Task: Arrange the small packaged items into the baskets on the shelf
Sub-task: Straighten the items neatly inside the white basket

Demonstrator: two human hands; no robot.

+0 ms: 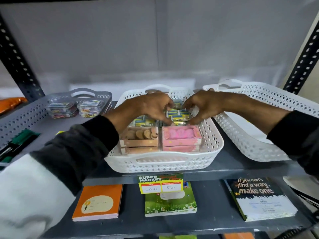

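The small blue-and-yellow packets sit packed together in the back half of the middle white basket, which stands on the dark shelf. Both hands are down in that basket: the left hand and the right hand curl over the packets with fingertips pinching at them, though which packet each one grips cannot be told. In the front half of the basket lie a tan box showing round brown pieces and, touching its right side, a pink box. Left of the basket is a grey basket holding clear cases of coloured clips at its back and green-topped pens nearer its front. Right of the middle basket a second white basket sits tilted. Below the middle basket's front rim hangs a yellow-green price tag, and on the lower shelf lie an orange notebook, a green notebook and a dark notebook.
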